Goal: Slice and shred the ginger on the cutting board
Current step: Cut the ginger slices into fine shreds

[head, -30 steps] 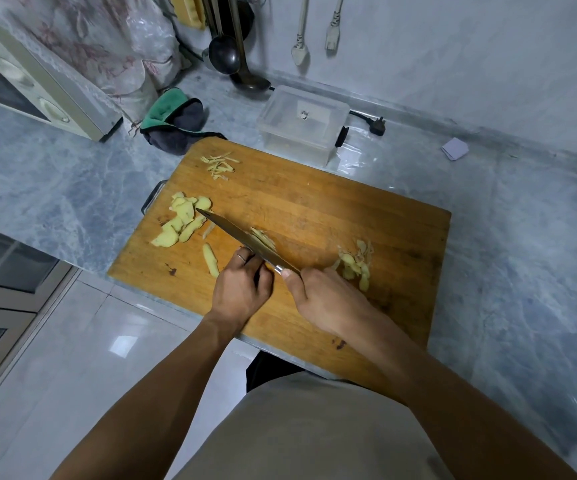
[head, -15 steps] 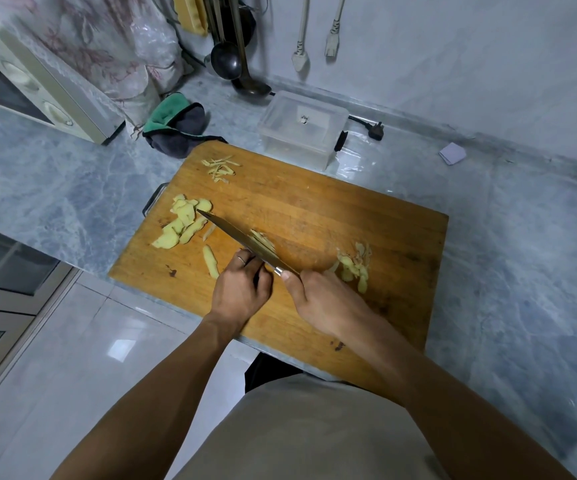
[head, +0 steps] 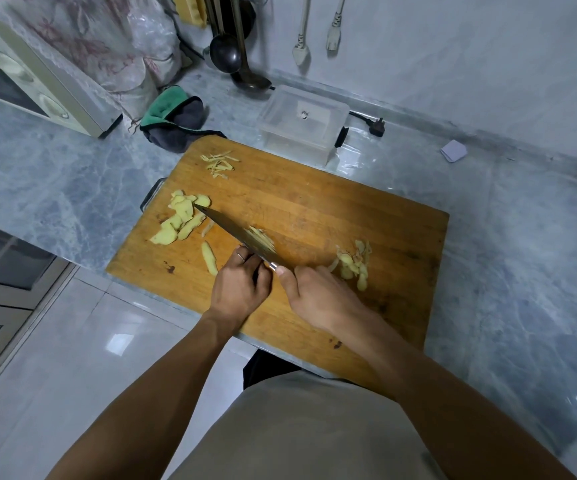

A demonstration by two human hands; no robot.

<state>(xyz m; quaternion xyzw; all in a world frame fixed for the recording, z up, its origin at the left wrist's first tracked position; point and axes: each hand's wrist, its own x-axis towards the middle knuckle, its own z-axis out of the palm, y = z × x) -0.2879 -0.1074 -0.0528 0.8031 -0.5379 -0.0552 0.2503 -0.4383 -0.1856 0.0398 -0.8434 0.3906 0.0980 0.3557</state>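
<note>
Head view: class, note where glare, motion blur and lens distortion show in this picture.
Head view: glare patches shine on the wet countertop beside the plastic box and on the floor tiles; the knife and the shreds at its blade look slightly smeared; the wide-angle lens bends the counter edges and wall line; light is soft, shadows faint.

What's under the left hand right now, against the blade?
The left hand rests curled on the cutting board beside the knife. Fresh ginger shreds show beyond the blade; whatever ginger the fingers hold down is covered.
</note>
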